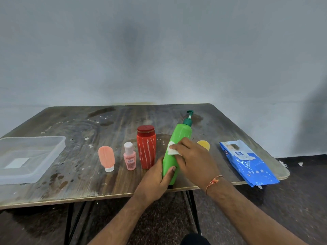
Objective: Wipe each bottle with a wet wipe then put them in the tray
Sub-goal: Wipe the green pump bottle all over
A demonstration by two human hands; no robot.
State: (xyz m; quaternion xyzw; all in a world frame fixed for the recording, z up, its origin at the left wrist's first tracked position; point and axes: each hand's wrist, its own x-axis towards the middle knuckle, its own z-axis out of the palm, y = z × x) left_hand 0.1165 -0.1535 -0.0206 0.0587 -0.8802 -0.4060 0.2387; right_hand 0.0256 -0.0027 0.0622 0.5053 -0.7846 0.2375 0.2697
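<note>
left hand (155,179) fingers grip green bottle (174,152); right hand (192,160) fingers pinch wipe (172,149); tray (35,167) bare.

The table (109,175) is dark wood, worn and spotty. The tray (58,147) is clear, cloudy plastic. The green bottle (178,137) looks like smooth, matt plastic. The wipe (171,150) is soft white cloth. The wipes pack (251,167) is shiny, crinkly blue plastic.

The left hand (155,175) holds the green bottle (177,149) low down while the right hand (192,160) presses a wipe (170,150) on it.
</note>
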